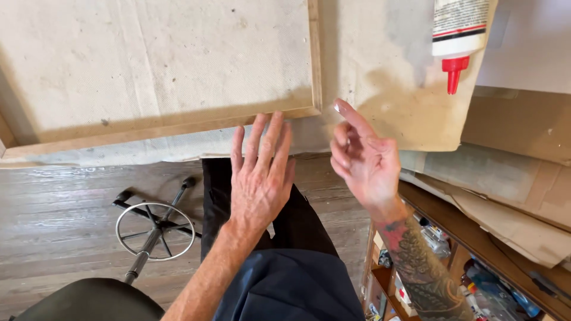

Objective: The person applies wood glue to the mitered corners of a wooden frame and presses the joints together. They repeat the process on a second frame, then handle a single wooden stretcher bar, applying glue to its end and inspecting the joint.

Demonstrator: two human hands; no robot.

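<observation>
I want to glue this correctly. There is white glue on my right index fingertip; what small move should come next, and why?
Probably bring the right hand down to the wooden frame edge and rub the glue in. The left hand lies flat at that edge, and the glue bottle stands aside, unheld.

glue bottle [458,35] upper right, frame [178,122] ahead

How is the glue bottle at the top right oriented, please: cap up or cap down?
Cap down in this view: the glue bottle shows its red nozzle pointing down.
</observation>
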